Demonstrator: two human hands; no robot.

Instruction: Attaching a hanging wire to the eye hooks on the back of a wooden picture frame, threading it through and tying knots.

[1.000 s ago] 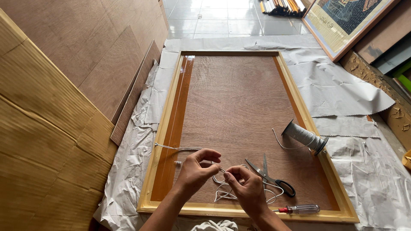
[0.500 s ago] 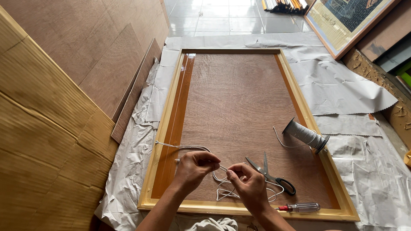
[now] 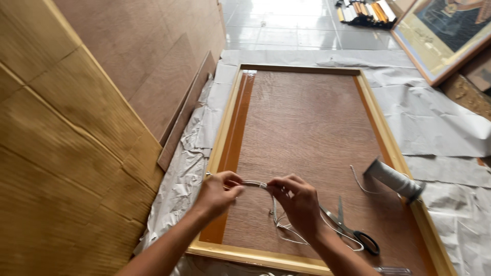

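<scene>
A large picture frame [image 3: 376, 110] with a light wooden rim lies face down on crumpled paper, its brown backing board [image 3: 302, 128] facing up. My left hand [image 3: 217, 191] and my right hand [image 3: 296, 202] meet over the frame's near left part. Both pinch a length of thin white cord [image 3: 254, 183] stretched between them. More of the cord [image 3: 286, 230] lies in loose loops on the board below my right hand. Black-handled scissors [image 3: 353, 230] lie on the board just right of my right wrist.
A spool of white cord [image 3: 394, 179] lies on the frame's right rim. A screwdriver handle [image 3: 391, 271] shows at the bottom edge. Stacked brown boards [image 3: 76, 128] lean at the left. Another framed picture [image 3: 440, 30] and a bundle of frame sticks [image 3: 365, 10] lie beyond, on tiled floor.
The view has shifted right and closer. My hands have moved up and left over the board, drawing the cord taut between them.
</scene>
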